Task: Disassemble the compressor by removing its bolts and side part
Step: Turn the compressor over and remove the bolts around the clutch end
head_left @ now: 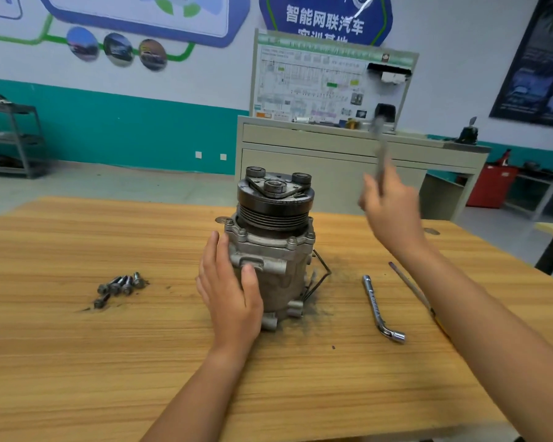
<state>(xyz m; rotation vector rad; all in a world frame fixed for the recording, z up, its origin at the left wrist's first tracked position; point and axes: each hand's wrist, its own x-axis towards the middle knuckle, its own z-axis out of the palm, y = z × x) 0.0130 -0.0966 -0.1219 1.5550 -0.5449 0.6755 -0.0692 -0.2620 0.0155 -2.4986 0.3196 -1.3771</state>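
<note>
A grey cast-metal compressor [270, 250] with a black pulley stands upright on the wooden table [77, 346]. The left hand [230, 291] presses flat and spread against its left side. The right hand [391, 212], raised right of it, grips a blurred grey tool [379, 145]. Dark loose bolts [118, 287] lie left of it. The blue sign [324, 20] behind it reads "智能网联汽车".

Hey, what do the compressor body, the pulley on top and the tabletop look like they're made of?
Compressor body: likely cast aluminium, dull grey, matte and rough. Pulley: dark metal, probably steel, with machined grooves. Tabletop: wood or wood-look laminate, showing straight orange-brown grain.
</note>
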